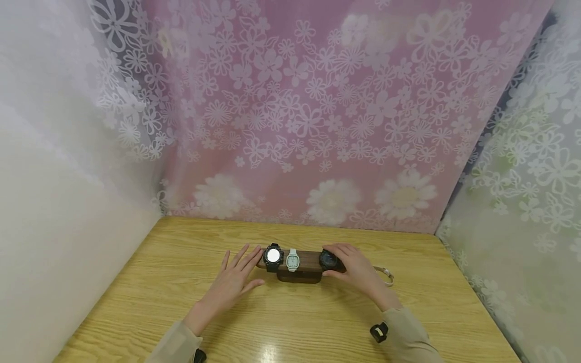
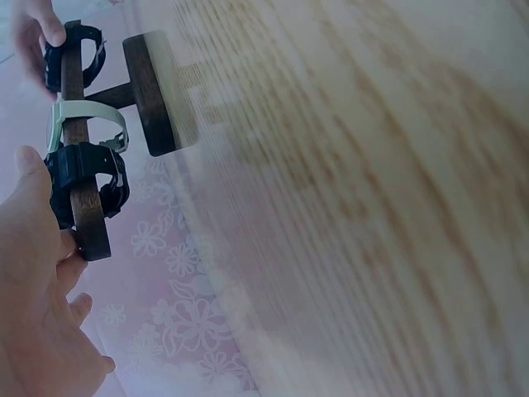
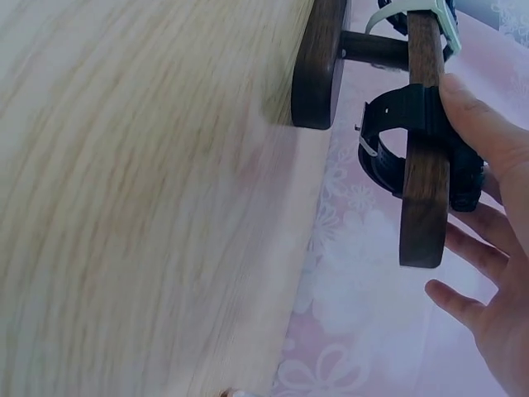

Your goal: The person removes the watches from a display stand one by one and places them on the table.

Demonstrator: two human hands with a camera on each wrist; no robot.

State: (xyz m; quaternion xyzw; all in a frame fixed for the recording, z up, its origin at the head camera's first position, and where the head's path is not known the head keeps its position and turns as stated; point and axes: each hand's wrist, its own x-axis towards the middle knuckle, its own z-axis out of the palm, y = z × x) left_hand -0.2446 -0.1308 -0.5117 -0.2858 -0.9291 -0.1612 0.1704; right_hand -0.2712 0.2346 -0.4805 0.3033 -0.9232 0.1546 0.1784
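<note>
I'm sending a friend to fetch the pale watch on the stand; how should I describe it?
On the wooden table, a dark wooden stand stands between the left hand and the right hand. Strapped around its bar, the pale green watch sits between two black watches. Its light strap and squarish face set it apart from those dark neighbours.

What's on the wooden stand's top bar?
A black watch with a glaring face, a pale green watch, and a second black watch. The right hand partly covers that last one; the bar beneath each watch is hidden.
</note>
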